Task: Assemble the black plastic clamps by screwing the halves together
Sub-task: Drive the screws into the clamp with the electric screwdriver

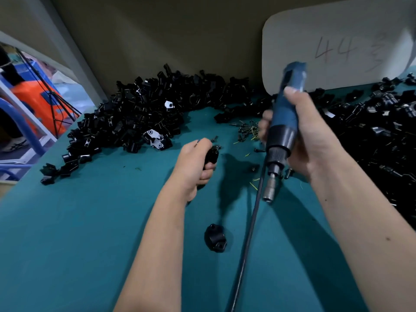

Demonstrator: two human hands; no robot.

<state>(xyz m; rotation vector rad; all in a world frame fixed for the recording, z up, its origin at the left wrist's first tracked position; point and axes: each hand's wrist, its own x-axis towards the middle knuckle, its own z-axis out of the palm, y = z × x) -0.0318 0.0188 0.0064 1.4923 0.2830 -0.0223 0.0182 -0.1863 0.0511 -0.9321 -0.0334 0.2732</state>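
Observation:
My left hand (194,162) grips a black plastic clamp (211,156) above the teal table, with a screw head showing at its top. To its right, my right hand (306,136) holds a blue electric screwdriver (284,122) upright, its metal bit holder (270,190) pointing down and clear of the clamp. A single black clamp half (215,237) lies on the table in front of both hands. Loose screws (246,129) are scattered behind the hands.
A big heap of black clamp parts (139,115) fills the back left of the teal table (90,233). Another heap (382,140) lies along the right. The screwdriver's cable (247,239) runs toward me. A white board (337,48) leans on the back wall.

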